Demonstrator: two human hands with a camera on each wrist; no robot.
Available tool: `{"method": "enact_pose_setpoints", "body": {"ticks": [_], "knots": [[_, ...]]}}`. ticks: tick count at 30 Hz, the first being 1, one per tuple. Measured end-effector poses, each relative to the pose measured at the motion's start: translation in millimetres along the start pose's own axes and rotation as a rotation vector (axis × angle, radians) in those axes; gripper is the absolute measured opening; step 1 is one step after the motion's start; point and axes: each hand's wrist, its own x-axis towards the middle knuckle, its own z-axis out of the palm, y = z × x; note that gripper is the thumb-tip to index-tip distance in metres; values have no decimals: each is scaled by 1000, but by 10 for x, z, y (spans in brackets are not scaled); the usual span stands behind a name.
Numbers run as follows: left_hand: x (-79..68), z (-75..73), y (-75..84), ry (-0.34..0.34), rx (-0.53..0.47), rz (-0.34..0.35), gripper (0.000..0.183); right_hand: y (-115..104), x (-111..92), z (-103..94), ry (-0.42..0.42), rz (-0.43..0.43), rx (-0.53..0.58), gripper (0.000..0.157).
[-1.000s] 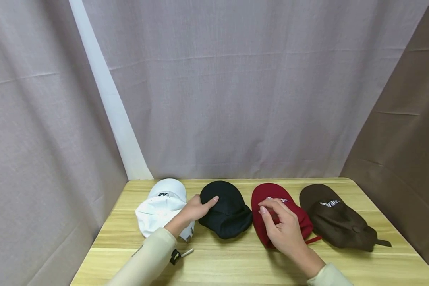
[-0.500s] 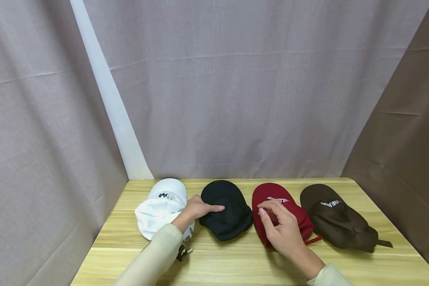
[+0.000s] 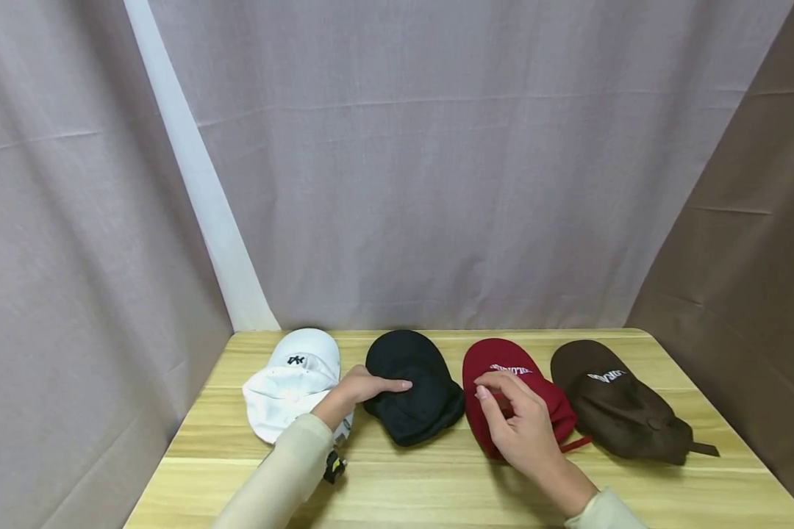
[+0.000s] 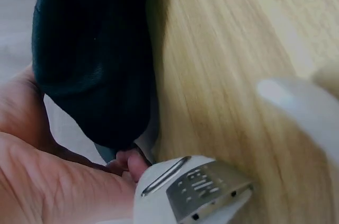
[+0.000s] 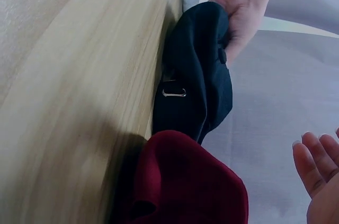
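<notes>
Four-in-a-row is how several baseball caps lie along the table. My left hand [image 3: 364, 386] grips the black cap [image 3: 423, 400] by its left side, the thumb lying across the top and the other fingers hidden by the cap. In the left wrist view, the fingertips of my left hand [image 4: 58, 181] reach under the black cap [image 4: 95, 54]. My right hand [image 3: 526, 426] hovers over the red cap [image 3: 492, 356], its fingers loosely bent and holding nothing. In the right wrist view, it appears apart from the red cap [image 5: 190, 181].
The white cap [image 3: 287, 389] lies left of the black one, partly behind my left forearm. A brown cap [image 3: 625, 415] with a loose strap lies at the right. Grey curtains [image 3: 403, 184] stand behind the wooden table [image 3: 423, 488].
My left thumb has slid down and inward over the black cap's crown. The whole view has shifted slightly. The right hand stays in place above the red cap.
</notes>
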Motion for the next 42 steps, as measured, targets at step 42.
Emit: {"method": "enact_pose_setpoints", "body": {"ticks": [42], "knots": [[-807,-167,292,-188,-665,127,40,-39,-21,-75,-17,-2,-3,25]]}}
